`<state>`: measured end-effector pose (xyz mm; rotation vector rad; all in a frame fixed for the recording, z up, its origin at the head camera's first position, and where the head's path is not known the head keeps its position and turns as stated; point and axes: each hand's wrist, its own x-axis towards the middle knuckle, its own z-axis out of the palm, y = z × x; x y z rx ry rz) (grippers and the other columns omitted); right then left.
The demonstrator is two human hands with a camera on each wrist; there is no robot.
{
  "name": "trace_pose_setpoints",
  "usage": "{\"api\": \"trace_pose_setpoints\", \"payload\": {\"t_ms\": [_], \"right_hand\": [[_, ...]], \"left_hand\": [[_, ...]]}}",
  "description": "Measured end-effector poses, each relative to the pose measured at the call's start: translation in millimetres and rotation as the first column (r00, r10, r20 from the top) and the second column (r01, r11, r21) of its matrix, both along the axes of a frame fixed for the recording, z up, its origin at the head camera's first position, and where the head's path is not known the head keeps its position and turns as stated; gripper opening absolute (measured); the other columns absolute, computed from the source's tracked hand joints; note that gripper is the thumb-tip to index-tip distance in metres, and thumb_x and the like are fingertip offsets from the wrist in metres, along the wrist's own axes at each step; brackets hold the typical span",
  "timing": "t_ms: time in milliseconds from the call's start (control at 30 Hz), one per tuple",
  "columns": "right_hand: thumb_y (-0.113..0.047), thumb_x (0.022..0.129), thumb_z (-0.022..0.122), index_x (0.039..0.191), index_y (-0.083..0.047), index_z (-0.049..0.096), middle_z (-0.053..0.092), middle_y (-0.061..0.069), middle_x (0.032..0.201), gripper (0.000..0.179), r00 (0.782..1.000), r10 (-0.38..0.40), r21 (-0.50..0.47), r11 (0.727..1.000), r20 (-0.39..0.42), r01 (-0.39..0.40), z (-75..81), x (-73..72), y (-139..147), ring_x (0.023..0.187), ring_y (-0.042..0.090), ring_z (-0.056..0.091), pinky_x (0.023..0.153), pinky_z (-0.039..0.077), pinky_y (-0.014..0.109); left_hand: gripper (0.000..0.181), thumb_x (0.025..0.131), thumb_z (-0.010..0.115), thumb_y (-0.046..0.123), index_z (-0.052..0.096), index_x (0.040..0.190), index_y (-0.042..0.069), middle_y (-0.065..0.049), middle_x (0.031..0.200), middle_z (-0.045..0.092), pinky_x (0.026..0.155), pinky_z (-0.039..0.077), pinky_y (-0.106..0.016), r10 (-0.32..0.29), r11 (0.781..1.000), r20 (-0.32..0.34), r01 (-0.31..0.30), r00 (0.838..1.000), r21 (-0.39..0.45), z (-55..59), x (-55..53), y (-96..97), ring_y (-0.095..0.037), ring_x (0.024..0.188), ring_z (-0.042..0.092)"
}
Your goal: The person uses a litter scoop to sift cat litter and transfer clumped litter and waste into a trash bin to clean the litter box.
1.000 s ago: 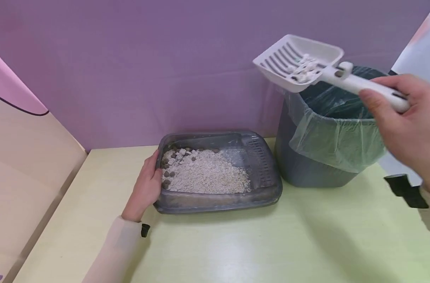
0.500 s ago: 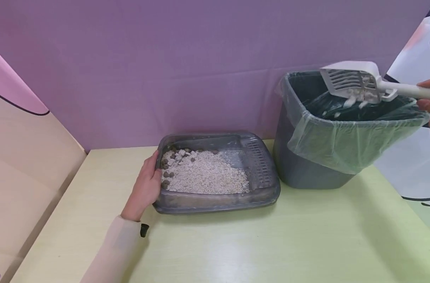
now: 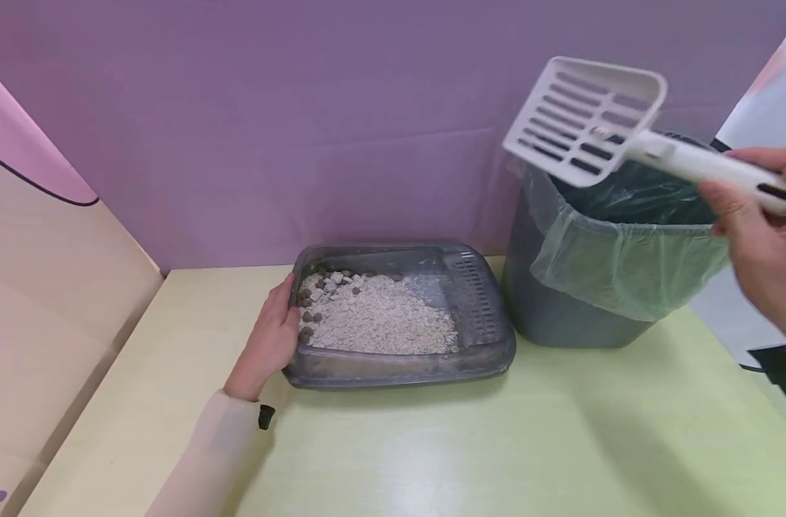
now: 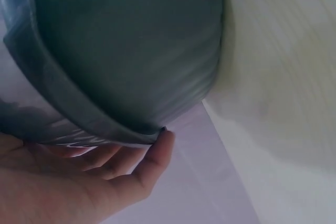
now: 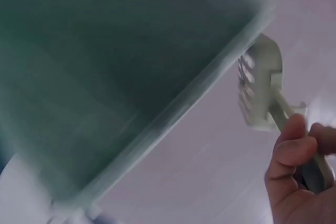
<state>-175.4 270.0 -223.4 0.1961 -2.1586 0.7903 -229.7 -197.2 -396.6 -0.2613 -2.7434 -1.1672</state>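
Observation:
My right hand (image 3: 764, 237) grips the handle of a white slotted litter scoop (image 3: 583, 118), held up over the left part of the bin's mouth. A small pale bit clings near the scoop's neck; its slots are otherwise bare. In the right wrist view the scoop (image 5: 262, 82) shows beside the bin's blurred rim. My left hand (image 3: 270, 337) holds the left rim of a grey litter box (image 3: 399, 366), its fingers (image 4: 157, 156) hooked at the rim in the left wrist view. Inside the box lies pale litter (image 3: 386, 316), with brown balls and whitish clumps along the left and back.
Right of the box stands a grey bin (image 3: 570, 309) with a translucent green liner (image 3: 626, 273) folded over its rim. A purple backdrop (image 3: 302, 143) rises behind both. The pale yellow-green table (image 3: 399, 445) stretches in front.
The right hand moved right and tipped the scoop over the bin, clumps falling in, then brought it back up and left with hardly anything on it. The left hand stayed at the box.

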Motion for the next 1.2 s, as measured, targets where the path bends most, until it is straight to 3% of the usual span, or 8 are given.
{"api": "trace_pose_setpoints", "payload": {"t_ms": [100, 233, 567, 800, 867, 933, 1067, 1200], "right_hand": [[-0.017, 0.090, 0.066, 0.111, -0.004, 0.066, 0.048, -0.002, 0.067, 0.025, 0.997, 0.030, 0.202, 0.979, 0.064, -0.042, -1.0, 14.9, -36.5, 0.050, 0.003, 0.035, 0.045, 0.026, 0.018], [-0.026, 0.089, 0.067, 0.098, -0.006, 0.067, 0.046, -0.001, 0.057, 0.022, 0.968, 0.096, 0.409, 0.893, 0.232, -0.187, -9.1, 7.2, -73.0, 0.047, 0.013, 0.036, 0.047, 0.029, 0.028], [-0.029, 0.093, 0.061, 0.097, -0.002, 0.069, 0.048, 0.001, 0.052, 0.028, 0.699, 0.133, 0.343, 0.798, 0.702, -0.496, -54.0, -52.9, -131.3, 0.042, 0.014, 0.039, 0.048, 0.035, 0.031], [-0.024, 0.094, 0.059, 0.058, -0.013, 0.052, 0.034, -0.003, 0.047, 0.039, 0.632, 0.086, 0.384, 0.728, 0.771, -0.568, -69.0, -72.2, -161.0, 0.039, 0.011, 0.030, 0.045, 0.029, 0.026], [-0.024, 0.096, 0.057, 0.058, -0.013, 0.049, 0.032, -0.003, 0.050, 0.040, 0.574, 0.047, 0.386, 0.693, 0.818, -0.608, -74.4, -78.1, -167.5, 0.041, 0.011, 0.028, 0.046, 0.030, 0.026], [-0.023, 0.097, 0.054, 0.069, -0.009, 0.055, 0.035, -0.001, 0.054, 0.032, 0.482, 0.011, 0.356, 0.659, 0.876, -0.663, -79.2, -84.5, -171.4, 0.045, 0.012, 0.029, 0.050, 0.034, 0.027], [-0.020, 0.100, 0.046, 0.115, 0.004, 0.054, 0.048, 0.004, 0.071, 0.029, 0.325, -0.047, 0.292, 0.574, 0.945, -0.765, -86.8, -100.2, -173.6, 0.054, 0.014, 0.037, 0.061, 0.039, 0.032], [-0.019, 0.102, 0.042, 0.134, 0.007, 0.037, 0.053, 0.009, 0.082, 0.041, 0.277, -0.078, 0.277, 0.513, 0.958, -0.813, -92.3, -115.4, -172.7, 0.059, 0.016, 0.041, 0.064, 0.040, 0.034]], "left_hand": [[0.057, 0.098, 0.028, 0.010, 0.010, 0.151, 0.001, -0.020, 0.151, 0.018, 0.109, 0.018, -0.051, -0.004, 1.000, -0.002, 0.004, 1.000, -0.015, 1.4, 0.7, 5.0, -0.033, 0.139, 0.016], [0.057, 0.098, 0.028, 0.011, 0.010, 0.151, 0.002, -0.021, 0.151, 0.018, 0.108, 0.020, -0.051, 0.002, 1.000, -0.002, -0.002, 1.000, -0.022, 4.6, 1.1, 12.4, -0.033, 0.138, 0.016], [0.056, 0.099, 0.028, 0.011, 0.011, 0.151, 0.003, -0.020, 0.151, 0.018, 0.109, 0.020, -0.050, 0.025, 0.999, 0.008, -0.025, 1.000, -0.024, 4.0, 6.3, 17.3, -0.033, 0.138, 0.017], [0.056, 0.099, 0.029, 0.013, 0.012, 0.152, 0.004, -0.018, 0.151, 0.019, 0.109, 0.021, -0.050, 0.025, 0.999, -0.006, -0.025, 1.000, -0.038, 7.2, 12.3, 20.8, -0.032, 0.138, 0.018], [0.056, 0.099, 0.028, 0.013, 0.012, 0.152, 0.004, -0.017, 0.152, 0.018, 0.109, 0.020, -0.050, 0.019, 0.999, -0.004, -0.020, 1.000, -0.040, 7.7, 13.6, 22.2, -0.033, 0.138, 0.017], [0.056, 0.099, 0.028, 0.013, 0.012, 0.152, 0.004, -0.016, 0.153, 0.018, 0.109, 0.020, -0.050, 0.014, 0.999, -0.004, -0.014, 1.000, -0.040, 8.2, 15.2, 24.1, -0.032, 0.138, 0.017], [0.056, 0.099, 0.028, 0.014, 0.011, 0.152, 0.005, -0.014, 0.154, 0.017, 0.110, 0.019, -0.048, 0.001, 0.999, -0.009, -0.002, 1.000, -0.049, 8.8, 16.6, 27.3, -0.031, 0.139, 0.016], [0.056, 0.100, 0.029, 0.014, 0.011, 0.152, 0.004, -0.013, 0.154, 0.016, 0.110, 0.019, -0.047, -0.016, 0.998, -0.012, 0.016, 1.000, -0.064, 10.4, 16.5, 30.5, -0.029, 0.139, 0.016]]}}
